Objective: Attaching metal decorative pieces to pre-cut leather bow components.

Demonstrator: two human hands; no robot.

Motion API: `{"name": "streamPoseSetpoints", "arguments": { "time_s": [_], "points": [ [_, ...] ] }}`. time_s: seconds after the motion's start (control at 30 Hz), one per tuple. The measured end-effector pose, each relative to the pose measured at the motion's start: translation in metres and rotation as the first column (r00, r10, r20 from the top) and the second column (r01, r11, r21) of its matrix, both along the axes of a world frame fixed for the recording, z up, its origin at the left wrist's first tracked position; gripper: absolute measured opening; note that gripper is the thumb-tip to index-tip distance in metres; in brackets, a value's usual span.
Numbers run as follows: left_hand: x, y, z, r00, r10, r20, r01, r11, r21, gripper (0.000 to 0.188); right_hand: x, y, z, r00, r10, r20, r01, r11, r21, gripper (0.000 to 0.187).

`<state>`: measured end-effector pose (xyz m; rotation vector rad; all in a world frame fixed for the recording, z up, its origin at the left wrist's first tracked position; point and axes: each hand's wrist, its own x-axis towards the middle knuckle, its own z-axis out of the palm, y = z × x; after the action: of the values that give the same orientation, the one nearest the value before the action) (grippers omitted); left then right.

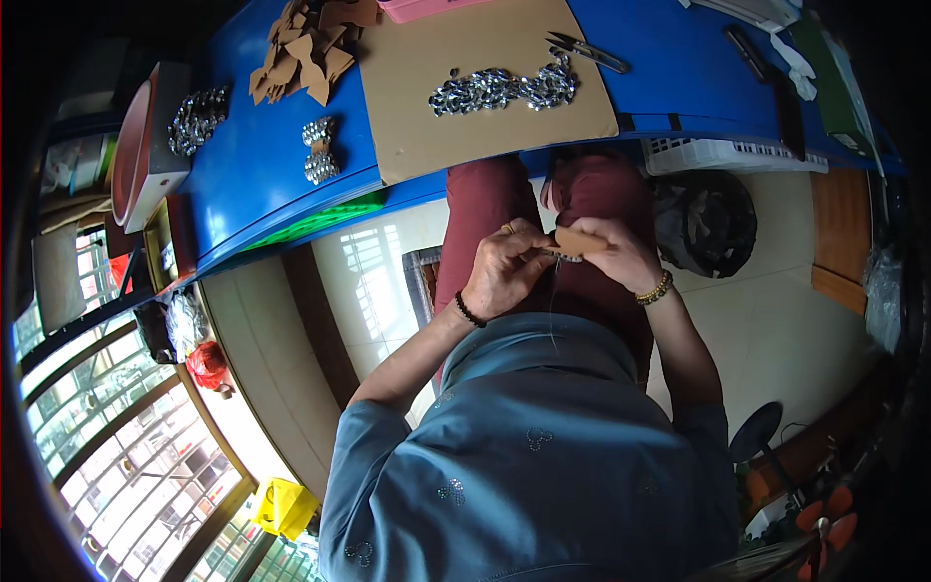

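Observation:
Above my lap, my right hand (pixel 621 260) is closed on a brown cardboard piece (pixel 579 242), thumb and fingers on either side of it. My left hand (pixel 502 274) pinches at the left end of that card; what its fingertips hold is hidden. A small shiny silver strip (pixel 568 258) shows along the card's lower edge. From there a thin thread (pixel 554 306) hangs toward my shirt. On the table beyond lie a heap of silver bead chain (pixel 485 92) and a card wrapped in silver beads (pixel 320 152).
The blue table (pixel 262 145) carries a cardboard sheet (pixel 407 136), a pile of notched brown cards (pixel 305 53), thread snips (pixel 590 50) and more silver chain (pixel 199 118). A pink container (pixel 427 8) stands at the back. Below the table are a white basket (pixel 718 155) and black bag (pixel 706 223).

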<state>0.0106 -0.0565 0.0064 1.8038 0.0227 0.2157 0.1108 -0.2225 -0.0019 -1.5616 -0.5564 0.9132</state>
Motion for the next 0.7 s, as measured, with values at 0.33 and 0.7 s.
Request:
{"name": "streamPoseSetpoints", "arguments": {
  "time_s": [0.33,0.7],
  "points": [
    [-0.004,-0.014,0.005,0.98,-0.135,-0.149,0.126,0.99,-0.069,0.012,-0.006,0.002,-0.024,0.758,-0.4,-0.515,0.507,0.858,0.08,0.012],
    [-0.005,0.064,0.001,0.842,-0.297,-0.45,-0.012,0.824,-0.566,0.008,-0.026,-0.404,-0.147,0.286,-0.606,-0.742,0.947,0.298,0.123,0.022]
  ]
}}
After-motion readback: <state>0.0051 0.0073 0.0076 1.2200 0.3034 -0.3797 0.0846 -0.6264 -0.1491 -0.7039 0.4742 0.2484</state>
